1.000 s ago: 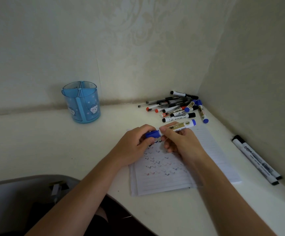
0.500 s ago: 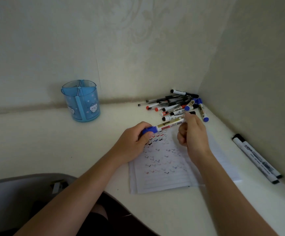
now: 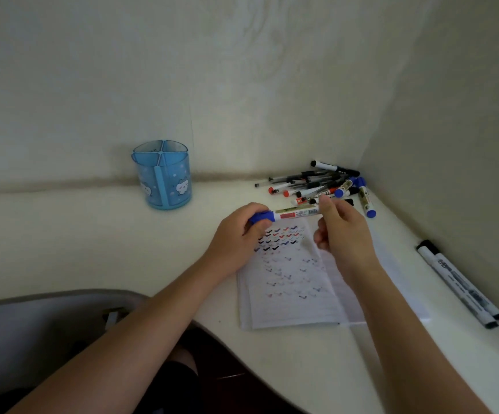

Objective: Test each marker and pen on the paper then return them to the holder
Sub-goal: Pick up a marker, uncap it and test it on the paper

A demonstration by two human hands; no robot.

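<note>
Nearest to the camera, the two forearms reach from the lap over the curved edge of the tabletop (image 3: 316,369). The paper (image 3: 290,297) lies flat in front of the person. It carries rows of small check marks in black, red and blue, denser at its far end, so many pens were probably tried already.

Just above that far end, both hands hold one blue marker (image 3: 297,212), almost level and not touching the sheet. The left hand (image 3: 239,234) is clenched around the blue cap end. The right hand (image 3: 345,237) has curled fingers and seems to pinch the opposite end of the barrel between thumb and forefinger. I judge this two-hand hold serves to pull the cap off or press it on; which one I cannot tell, because the tip is hidden.

On the right, along the side wall, two black markers (image 3: 460,286) lie side by side, apart from the others.

Farther left stands the blue holder (image 3: 164,180), upright and well apart from the hands. No pen shows above its rim, so the returning is probably not yet begun.

In the far corner lies the pile of pens and markers (image 3: 322,186), close to the right hand for easy picking.
</note>
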